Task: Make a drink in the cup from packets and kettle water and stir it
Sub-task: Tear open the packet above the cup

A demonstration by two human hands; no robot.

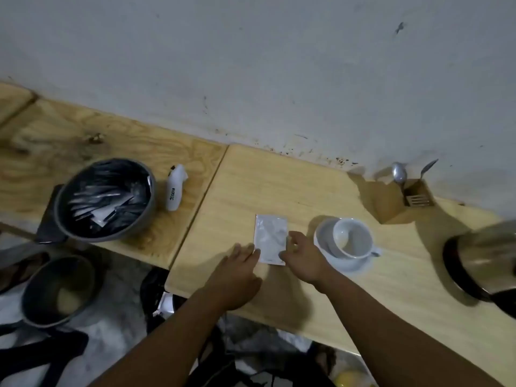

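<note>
A silvery white packet [270,236] lies flat on the wooden table [279,185]. My left hand [237,270] touches its lower left corner with fingertips. My right hand [300,256] pinches its lower right edge. Just to the right stands an empty white cup [352,238] tilted on a white saucer [325,248]. A metal kettle [483,259] sits at the right edge of the view, partly cut off. A grey bowl [104,199] at the left holds several dark and white packets. Spoons [399,173] stand in a wooden holder [417,195] by the wall.
A white bottle-like object [174,191] lies beside the grey bowl. Below the table's left part sits another grey bowl [60,289] on the floor among dark items. The wall runs close behind the table.
</note>
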